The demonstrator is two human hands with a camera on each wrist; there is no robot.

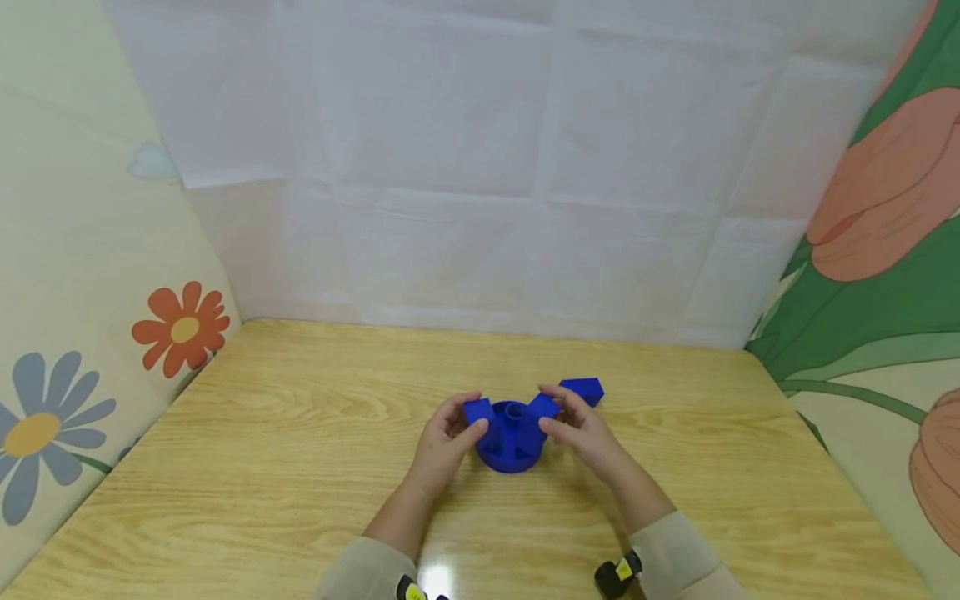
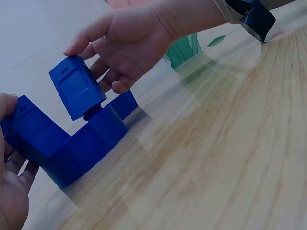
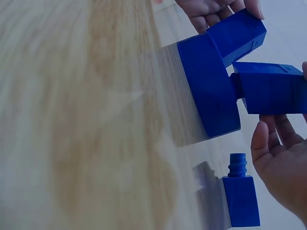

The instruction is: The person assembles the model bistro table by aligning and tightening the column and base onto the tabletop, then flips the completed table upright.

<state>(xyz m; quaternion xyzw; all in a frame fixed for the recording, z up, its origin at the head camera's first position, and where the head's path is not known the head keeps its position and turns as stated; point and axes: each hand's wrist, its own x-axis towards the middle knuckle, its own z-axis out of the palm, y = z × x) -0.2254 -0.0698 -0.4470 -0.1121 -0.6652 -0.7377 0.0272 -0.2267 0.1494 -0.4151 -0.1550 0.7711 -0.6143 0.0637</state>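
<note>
A round blue plastic base (image 1: 510, 463) with a short tube in its middle sits on the table between the hands. My left hand (image 1: 438, 454) grips a blue rectangular block (image 2: 36, 127) standing tilted in the base's left side. On the other side, my right hand (image 1: 590, 435) pinches a second blue block (image 3: 271, 88) between thumb and fingers. That block points neck down, leaning outward, with its narrow neck right at the base's rim. Behind the right hand lies a third blue block (image 1: 583, 391), whose threaded neck shows in the right wrist view.
The wooden table (image 1: 285, 450) carries these pieces near its middle. A white sheet (image 1: 450, 167) hangs behind it, and flower-printed cloth (image 1: 60, 250) lines both sides. Dark wrist cameras (image 1: 617, 577) sit at the cuffs.
</note>
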